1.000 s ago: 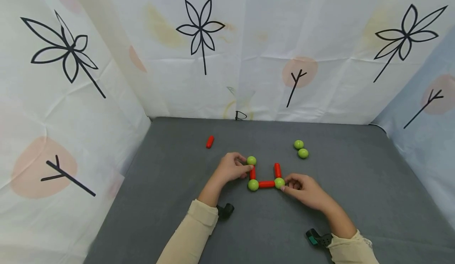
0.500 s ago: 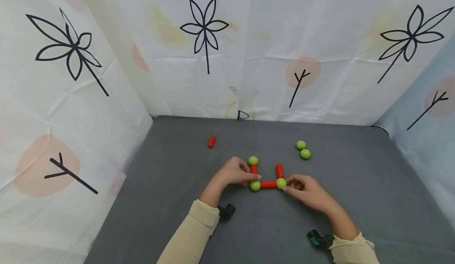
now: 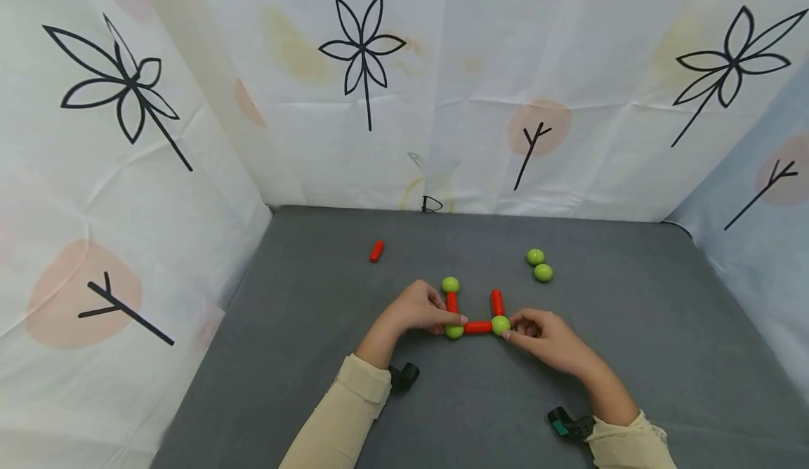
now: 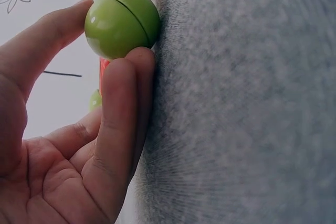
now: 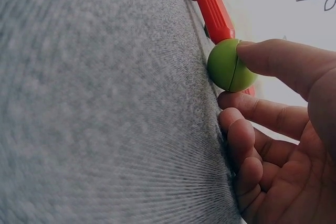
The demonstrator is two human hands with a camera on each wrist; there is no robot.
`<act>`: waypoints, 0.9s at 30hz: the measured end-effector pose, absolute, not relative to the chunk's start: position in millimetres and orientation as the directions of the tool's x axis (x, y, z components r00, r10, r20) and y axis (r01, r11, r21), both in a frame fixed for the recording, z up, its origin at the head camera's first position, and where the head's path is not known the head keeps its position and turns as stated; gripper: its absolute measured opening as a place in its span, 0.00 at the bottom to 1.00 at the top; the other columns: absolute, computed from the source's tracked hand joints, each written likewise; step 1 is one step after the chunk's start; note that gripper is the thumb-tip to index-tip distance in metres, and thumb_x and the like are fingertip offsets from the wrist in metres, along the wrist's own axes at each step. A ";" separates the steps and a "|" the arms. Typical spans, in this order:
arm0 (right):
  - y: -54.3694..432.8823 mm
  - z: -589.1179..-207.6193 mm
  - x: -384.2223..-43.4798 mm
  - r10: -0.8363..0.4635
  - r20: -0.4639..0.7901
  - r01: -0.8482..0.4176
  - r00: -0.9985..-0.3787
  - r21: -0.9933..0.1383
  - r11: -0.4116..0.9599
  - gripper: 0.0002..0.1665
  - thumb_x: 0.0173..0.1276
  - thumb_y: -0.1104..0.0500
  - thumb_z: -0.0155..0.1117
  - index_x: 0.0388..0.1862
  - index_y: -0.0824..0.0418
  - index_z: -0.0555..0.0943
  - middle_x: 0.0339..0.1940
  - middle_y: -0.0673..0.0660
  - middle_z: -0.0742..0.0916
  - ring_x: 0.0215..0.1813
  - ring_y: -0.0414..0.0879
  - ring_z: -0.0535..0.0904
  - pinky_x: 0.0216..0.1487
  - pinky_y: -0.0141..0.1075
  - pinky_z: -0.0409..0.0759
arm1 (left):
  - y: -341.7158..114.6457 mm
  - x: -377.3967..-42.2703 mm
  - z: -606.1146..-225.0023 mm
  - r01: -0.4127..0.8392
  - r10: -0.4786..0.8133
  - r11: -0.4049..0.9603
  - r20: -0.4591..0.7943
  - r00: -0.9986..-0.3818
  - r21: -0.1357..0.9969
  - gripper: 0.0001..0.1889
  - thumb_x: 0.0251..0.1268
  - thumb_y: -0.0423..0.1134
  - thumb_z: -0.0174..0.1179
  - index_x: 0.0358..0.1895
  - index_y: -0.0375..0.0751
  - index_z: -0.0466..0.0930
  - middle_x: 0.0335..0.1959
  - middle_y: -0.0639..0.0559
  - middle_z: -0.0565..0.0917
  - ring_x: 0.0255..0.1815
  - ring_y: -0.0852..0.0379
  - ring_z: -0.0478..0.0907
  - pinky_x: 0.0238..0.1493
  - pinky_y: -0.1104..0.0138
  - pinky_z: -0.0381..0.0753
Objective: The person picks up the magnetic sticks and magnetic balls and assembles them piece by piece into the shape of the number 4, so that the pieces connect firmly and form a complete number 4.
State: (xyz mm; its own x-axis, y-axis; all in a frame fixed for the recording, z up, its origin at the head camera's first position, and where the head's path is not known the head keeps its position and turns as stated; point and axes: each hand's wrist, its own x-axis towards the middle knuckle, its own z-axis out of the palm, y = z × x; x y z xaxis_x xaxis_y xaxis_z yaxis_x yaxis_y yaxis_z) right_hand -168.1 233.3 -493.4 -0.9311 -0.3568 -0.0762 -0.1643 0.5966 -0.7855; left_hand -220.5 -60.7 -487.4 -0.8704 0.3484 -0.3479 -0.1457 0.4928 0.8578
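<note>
A U-shaped chain of red rods and green balls lies on the grey table. My left hand [image 3: 417,309] pinches its near-left ball [image 4: 123,22] between thumb and fingers. My right hand [image 3: 542,335] pinches the near-right ball [image 5: 226,66], thumb on one side and a finger below. A red rod [image 3: 478,327] joins these two balls. From the left ball another rod [image 3: 451,302] runs away from me to a far green ball [image 3: 451,284]. The right ball carries a rod [image 3: 497,302] whose far end is bare. My left fingers partly cover the near-left ball in the head view.
A loose red rod [image 3: 376,251] lies at the back left of the table [image 3: 316,300]. Two loose green balls [image 3: 535,257] sit side by side at the back right. A patterned white cloth [image 3: 474,69] stands behind the table and along its sides.
My left hand has slid toward me from the left rod, near the far ball, to the near-left ball and pinches it. My right hand stays at the near-right ball.
</note>
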 end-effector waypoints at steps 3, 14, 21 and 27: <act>233.5 -493.7 -168.6 -0.355 -0.080 -0.161 -0.931 -0.785 0.599 0.12 0.76 0.52 0.71 0.47 0.59 0.87 0.29 0.51 0.81 0.26 0.37 0.72 0.27 0.32 0.72 | -59.4 -220.0 -486.2 -0.140 0.342 0.505 -0.346 -0.874 0.851 0.20 0.54 0.52 0.84 0.23 0.40 0.88 0.20 0.48 0.88 0.23 0.53 0.88 0.31 0.62 0.86; 233.4 -492.7 -170.3 -0.353 -0.097 -0.145 -0.931 -0.789 0.598 0.13 0.73 0.52 0.74 0.48 0.59 0.87 0.30 0.52 0.82 0.28 0.38 0.74 0.29 0.32 0.73 | -57.5 -221.0 -487.0 -0.139 0.327 0.526 -0.351 -0.877 0.839 0.20 0.54 0.52 0.83 0.23 0.42 0.87 0.20 0.49 0.89 0.23 0.54 0.88 0.31 0.62 0.86; 234.0 -493.2 -170.5 -0.364 -0.079 -0.169 -0.928 -0.781 0.601 0.12 0.72 0.54 0.76 0.46 0.59 0.86 0.30 0.51 0.81 0.27 0.37 0.73 0.28 0.32 0.73 | -57.6 -220.2 -484.1 -0.147 0.324 0.526 -0.358 -0.876 0.837 0.19 0.54 0.52 0.83 0.23 0.42 0.87 0.21 0.49 0.89 0.24 0.53 0.89 0.31 0.62 0.86; 232.6 -493.0 -169.5 -0.356 -0.069 -0.174 -0.932 -0.776 0.606 0.12 0.72 0.53 0.76 0.46 0.59 0.86 0.29 0.51 0.82 0.26 0.37 0.72 0.27 0.32 0.72 | -57.9 -220.5 -484.8 -0.153 0.325 0.521 -0.362 -0.874 0.839 0.19 0.54 0.52 0.83 0.24 0.42 0.87 0.21 0.48 0.89 0.24 0.53 0.89 0.32 0.62 0.86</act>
